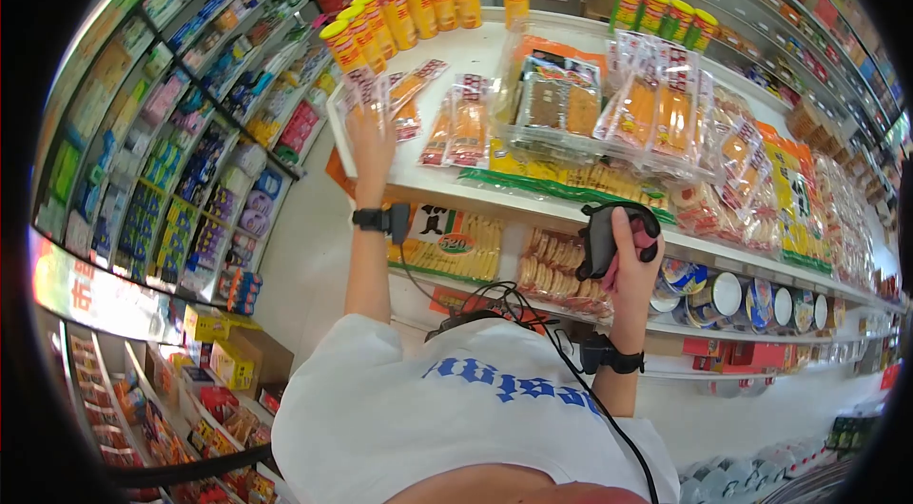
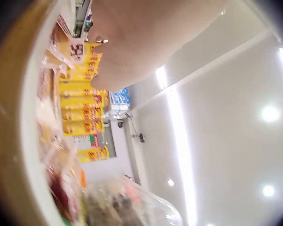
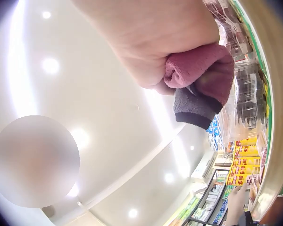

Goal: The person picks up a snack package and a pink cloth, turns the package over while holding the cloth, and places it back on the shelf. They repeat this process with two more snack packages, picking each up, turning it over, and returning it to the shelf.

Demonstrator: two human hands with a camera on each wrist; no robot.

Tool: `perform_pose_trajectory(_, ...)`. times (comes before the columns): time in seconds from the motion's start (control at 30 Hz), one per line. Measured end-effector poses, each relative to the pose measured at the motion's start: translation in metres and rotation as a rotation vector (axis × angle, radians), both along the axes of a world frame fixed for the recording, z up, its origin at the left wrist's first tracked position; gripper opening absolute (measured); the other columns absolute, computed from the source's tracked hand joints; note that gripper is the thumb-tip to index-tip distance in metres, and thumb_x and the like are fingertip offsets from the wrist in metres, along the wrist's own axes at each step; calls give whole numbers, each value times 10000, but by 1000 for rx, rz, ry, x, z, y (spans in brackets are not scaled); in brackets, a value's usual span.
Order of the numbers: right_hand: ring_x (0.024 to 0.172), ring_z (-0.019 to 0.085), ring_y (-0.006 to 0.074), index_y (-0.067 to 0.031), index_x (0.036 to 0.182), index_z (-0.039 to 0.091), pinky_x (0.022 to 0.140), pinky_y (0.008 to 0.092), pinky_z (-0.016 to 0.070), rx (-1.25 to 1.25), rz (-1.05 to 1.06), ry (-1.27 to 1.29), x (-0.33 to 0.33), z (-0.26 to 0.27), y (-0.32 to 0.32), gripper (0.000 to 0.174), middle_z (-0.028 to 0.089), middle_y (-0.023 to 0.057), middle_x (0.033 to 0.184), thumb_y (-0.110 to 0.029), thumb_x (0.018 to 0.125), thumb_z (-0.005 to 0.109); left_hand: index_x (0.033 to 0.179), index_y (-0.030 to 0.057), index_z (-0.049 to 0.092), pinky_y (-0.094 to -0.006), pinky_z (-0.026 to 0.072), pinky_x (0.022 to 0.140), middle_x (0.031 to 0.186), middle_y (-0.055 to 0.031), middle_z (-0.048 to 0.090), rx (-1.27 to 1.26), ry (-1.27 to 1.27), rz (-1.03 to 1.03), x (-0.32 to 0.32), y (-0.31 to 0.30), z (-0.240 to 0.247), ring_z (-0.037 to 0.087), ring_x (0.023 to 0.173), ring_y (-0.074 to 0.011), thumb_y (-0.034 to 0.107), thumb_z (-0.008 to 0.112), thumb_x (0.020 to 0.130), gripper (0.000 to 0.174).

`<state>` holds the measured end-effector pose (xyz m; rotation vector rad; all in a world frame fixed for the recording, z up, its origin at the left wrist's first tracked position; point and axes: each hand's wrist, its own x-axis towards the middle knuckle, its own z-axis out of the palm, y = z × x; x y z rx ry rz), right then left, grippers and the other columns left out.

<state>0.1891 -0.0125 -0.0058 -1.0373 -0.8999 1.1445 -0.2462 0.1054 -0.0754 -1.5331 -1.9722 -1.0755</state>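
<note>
My left hand (image 1: 373, 138) (image 2: 137, 37) holds a clear packet of orange sticks (image 1: 364, 86) at the white tabletop's left end; its fingertips are partly hidden in the head view. Beside it lie a slanted packet (image 1: 418, 78) and a pair of similar packets (image 1: 469, 119). Away from the tabletop's front edge, my right hand (image 1: 635, 252) (image 3: 155, 33) grips a bunched grey and pink cloth (image 1: 599, 242) (image 3: 193, 70). More stick packets (image 1: 673, 109) rest on a clear plastic box (image 1: 556, 138) right of centre.
Yellow canisters (image 1: 418, 5) stand along the back left edge, with green-labelled ones (image 1: 654, 11) at the back right. Bagged snacks (image 1: 794, 190) cover the right side. Below the tabletop (image 1: 399, 176), a shelf holds biscuit bags (image 1: 461, 242) and tubs (image 1: 723, 295). Stocked shelves (image 1: 181, 133) rise at left.
</note>
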Motion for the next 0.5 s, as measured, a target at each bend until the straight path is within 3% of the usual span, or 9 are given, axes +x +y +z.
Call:
perform_pose_trajectory(0.03,368,400,35,-29,1091,619,320,212,274,-63,-34,10,-2,9,-6,326,579,-25,707,-241,886,757,1278,-45,537,-513,376,1038,1268,-314,517,48,-118,-110,7,2,9,457,1214,-459,153,638,881,455)
perform_pose_trajectory(0.07,366,405,38,-25,1099,620,318,216,273,-103,-48,-17,-1,8,-7,348,575,-29,689,-253,880,764,1219,-42,582,-452,454,974,1165,-260,609,150,-39,-109,18,2,14,583,1103,-378,170,640,910,379)
perform_pose_trajectory(0.13,360,401,42,-39,1068,631,317,223,272,-77,-15,22,2,10,-6,318,575,-29,681,-263,883,760,1162,-51,609,-357,515,879,1077,-196,665,121,-522,-395,71,-9,62,661,982,-276,149,620,946,295)
perform_pose_trajectory(0.17,366,406,37,-48,1040,640,326,221,277,-36,-15,48,2,6,-4,283,575,-32,677,-259,889,753,1144,-52,618,-337,520,859,1060,-177,673,143,-552,-509,93,-10,79,666,963,-246,138,615,952,270)
perform_pose_trajectory(0.23,522,516,35,-46,997,655,453,201,380,20,28,135,1,3,0,202,616,-26,743,-217,912,722,1107,-54,635,-296,530,821,1026,-139,689,198,-617,-722,131,-11,106,675,923,-187,116,603,965,224)
perform_pose_trajectory(0.33,710,611,53,-31,996,667,610,205,479,56,66,245,-3,10,-1,161,672,1,847,-175,929,694,1072,-33,667,-276,510,873,1053,-114,691,102,-585,-842,195,-17,146,657,975,-156,99,570,980,187)
perform_pose_trajectory(0.4,724,617,56,-26,1005,669,625,210,486,65,51,240,-2,12,-5,165,682,9,864,-171,930,691,1024,-31,680,-281,518,833,992,-109,693,77,-491,-1051,227,3,151,663,929,-160,131,611,958,188)
perform_pose_trajectory(0.5,722,621,58,-28,1006,671,625,211,489,79,40,214,4,15,-12,163,685,11,867,-172,931,688,992,-38,682,-303,528,779,907,-118,686,-149,-434,-1072,273,40,143,668,850,-192,198,653,920,248)
